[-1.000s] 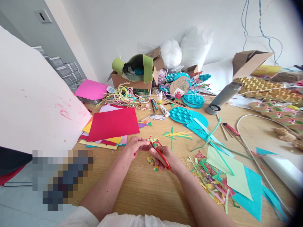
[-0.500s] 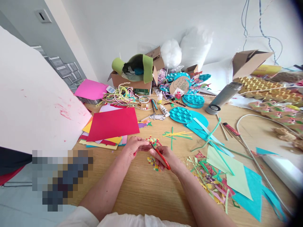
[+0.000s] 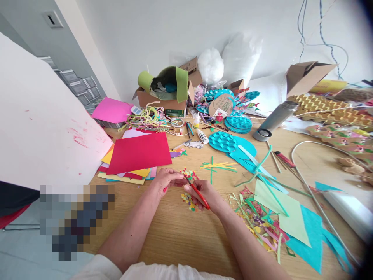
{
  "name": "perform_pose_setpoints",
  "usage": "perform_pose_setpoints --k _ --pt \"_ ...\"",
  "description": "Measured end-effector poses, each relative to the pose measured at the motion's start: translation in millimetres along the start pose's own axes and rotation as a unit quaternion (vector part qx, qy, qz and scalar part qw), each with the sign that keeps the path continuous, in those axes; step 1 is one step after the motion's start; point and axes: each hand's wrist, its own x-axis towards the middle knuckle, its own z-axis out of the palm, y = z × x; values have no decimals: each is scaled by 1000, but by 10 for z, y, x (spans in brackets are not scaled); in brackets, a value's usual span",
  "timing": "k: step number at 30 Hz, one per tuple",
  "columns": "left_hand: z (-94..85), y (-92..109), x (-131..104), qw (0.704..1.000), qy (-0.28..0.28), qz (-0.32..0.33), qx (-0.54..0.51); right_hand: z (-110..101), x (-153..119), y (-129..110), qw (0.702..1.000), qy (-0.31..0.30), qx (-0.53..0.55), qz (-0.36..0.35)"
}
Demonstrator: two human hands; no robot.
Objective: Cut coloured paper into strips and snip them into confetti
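My right hand [image 3: 202, 191] is closed around red-handled scissors [image 3: 199, 194], their blades pointing up and left to the fingertips of my left hand [image 3: 169, 180]. My left hand pinches a small piece of red paper [image 3: 165, 189]; just a bit of it shows below the palm, and the rest is hidden by the fingers. Behind the fingertips lies a heap of tiny red, yellow and green paper cuttings [image 3: 190, 173]. A second heap of small yellow and green paper bits [image 3: 188, 202] lies under the hands, partly covered by the right one.
Coloured sheets with a red one [image 3: 140, 153] on top lie to the left. Yellow and green paper strips [image 3: 220, 166] lie beyond my hands. To the right are paper scraps [image 3: 259, 221], turquoise paper [image 3: 309, 233] and a steel flask [image 3: 275, 120]. White glue bottles [image 3: 203, 136] lie farther back.
Hardly anything differs. The red bit below my left palm shows slightly less, and the scissors stay at the left fingertips.
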Motion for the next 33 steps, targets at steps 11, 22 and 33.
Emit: perform_pose_setpoints --k 11,22,33 --pt "-69 19 -12 999 -30 -19 10 16 -29 -42 1000 14 5 -2" --pt "-71 -1 7 999 -31 8 2 40 -41 -20 999 -19 4 -34" --pt "-60 8 5 1000 -21 3 9 49 -46 -40 999 -27 12 -37"
